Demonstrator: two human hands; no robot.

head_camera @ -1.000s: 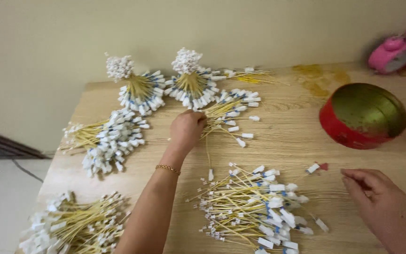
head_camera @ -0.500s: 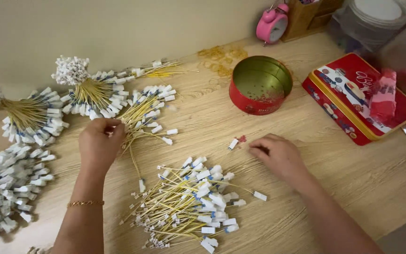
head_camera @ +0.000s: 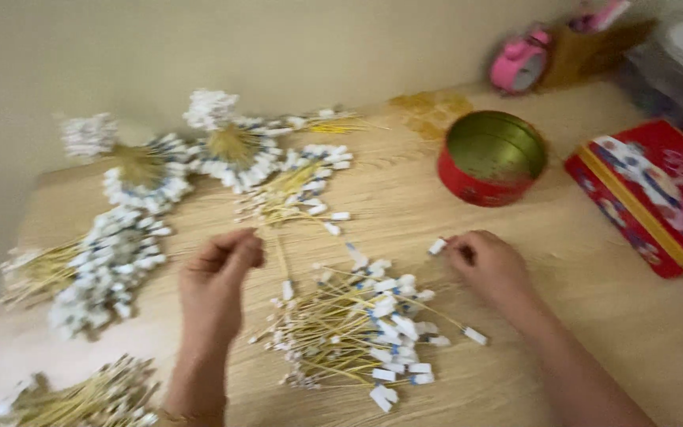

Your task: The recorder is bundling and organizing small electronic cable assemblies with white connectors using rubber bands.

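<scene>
Head view, left to right: my left hand (head_camera: 216,281) loosely curled, seemingly empty, the loose stick pile (head_camera: 357,332) beside it, my right hand (head_camera: 488,265) pinching one white tag (head_camera: 436,246); a careless sweep could scatter sticks.

On the tabletop (head_camera: 563,316) we see a loose pile of sticks (head_camera: 357,328) between our left hand (head_camera: 216,281) and right hand (head_camera: 490,262). Bundles of sticks (head_camera: 144,170) lie behind and to the left. A round tin (head_camera: 492,158) stands behind the right hand, a box (head_camera: 646,198) to its right.
</scene>
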